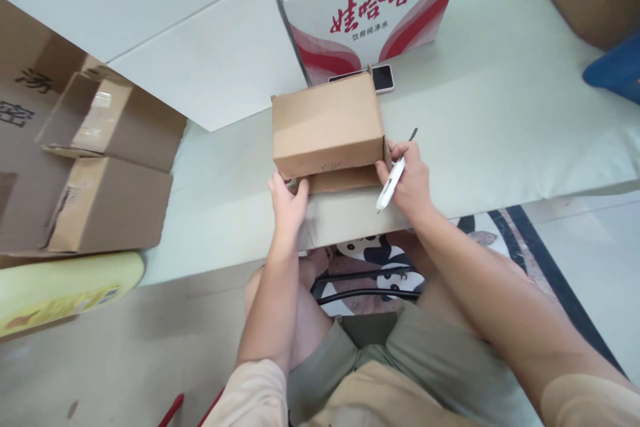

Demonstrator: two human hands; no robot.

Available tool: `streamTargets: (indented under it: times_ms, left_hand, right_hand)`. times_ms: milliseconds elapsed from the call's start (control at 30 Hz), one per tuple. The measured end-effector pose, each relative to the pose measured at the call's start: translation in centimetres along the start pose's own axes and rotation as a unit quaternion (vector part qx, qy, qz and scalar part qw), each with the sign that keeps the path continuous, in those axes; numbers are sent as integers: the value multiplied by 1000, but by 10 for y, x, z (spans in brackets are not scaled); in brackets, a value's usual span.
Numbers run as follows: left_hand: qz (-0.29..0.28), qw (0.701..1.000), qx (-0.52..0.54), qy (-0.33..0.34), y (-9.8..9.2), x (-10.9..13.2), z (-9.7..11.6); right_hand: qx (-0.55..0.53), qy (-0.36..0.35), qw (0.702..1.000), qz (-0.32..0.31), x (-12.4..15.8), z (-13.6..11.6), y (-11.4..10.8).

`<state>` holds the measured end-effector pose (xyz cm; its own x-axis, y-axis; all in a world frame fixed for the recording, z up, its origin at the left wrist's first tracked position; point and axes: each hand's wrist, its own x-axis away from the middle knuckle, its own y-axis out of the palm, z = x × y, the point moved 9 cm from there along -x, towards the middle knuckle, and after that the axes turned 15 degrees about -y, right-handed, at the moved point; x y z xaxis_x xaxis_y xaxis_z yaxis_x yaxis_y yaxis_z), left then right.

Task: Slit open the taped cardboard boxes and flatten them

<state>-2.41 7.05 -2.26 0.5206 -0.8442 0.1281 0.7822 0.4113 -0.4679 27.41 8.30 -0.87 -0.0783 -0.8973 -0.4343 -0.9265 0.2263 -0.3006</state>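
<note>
A small brown cardboard box [327, 117] sits near the front edge of the table, with a lower flap [345, 180] sticking out towards me. My left hand [289, 199] grips its near left corner, the thumb on the flap side. In my right hand [411, 177] is a white utility knife [391, 185], its dark blade pointing up and away from the box. Fingers of that same hand also touch the near right corner of the box. The inside of the box is hidden from me.
Behind the box lies a phone [384, 78] against a white and red water carton [370, 20]. Large white boxes [210, 60] stand at the back left. Open cardboard boxes [115, 203] and a yellow bottle [70, 290] are at the left. Something blue [617, 70] lies far right.
</note>
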Motion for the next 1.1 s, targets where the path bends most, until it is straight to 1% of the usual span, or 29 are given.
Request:
streamTargets:
  times_ms: [67,100,167,200,267,333,367,400,467,533,700,800,900,967,1033,1100]
  left_hand:
    - [50,997,-48,-18,-7,-3,-1]
    - [61,996,-57,-28,-11,-5,-1]
    - [51,996,-57,-36,-13,-7,1]
    - [39,997,-55,-28,-12,-7,4]
    - [26,997,-71,28,-10,-2,18]
    - [40,986,-133,94,-7,8,33]
    - [51,976,-179,113,-4,13,39]
    - [60,965,-227,119,0,16,41]
    - [66,945,-300,108,5,17,42]
    - [54,937,-326,108,8,15,43]
    - [22,932,-329,147,6,3,48]
    - [2,928,-331,168,10,7,49]
    - [-19,920,-334,205,26,26,53]
    - [-34,924,-319,209,39,37,52]
    - [-92,924,-304,212,57,44,47]
    - [-143,925,-287,203,67,42,39]
  right_hand:
    - [18,16,999,23,-2,3,-7]
    - [28,24,999,26,-2,3,-9]
    - [36,31,999,25,-2,2,-11]
    - [34,28,999,20,-2,-1,-10]
    - [24,15,1000,10,-2,-7,-10]
    - [16,2,1000,-5,-1,-11,-9]
    - [12,-7,1000,-15,-1,-14,-8]
    - [9,-18,999,-25,-1,-16,-7]
    - [3,-42,998,-45,-1,-21,-5]
    - [-2,-58,996,-65,-1,-24,-2]
    - [-39,-54,992,-105,2,-27,6]
    - [-58,-56,989,-128,4,-31,14]
    - [-70,-56,982,-164,8,-35,24]
    - [-71,-65,979,-182,9,-40,29]
    - [-66,-78,978,-183,11,-43,32]
    - [-61,-85,978,-180,13,-44,33]
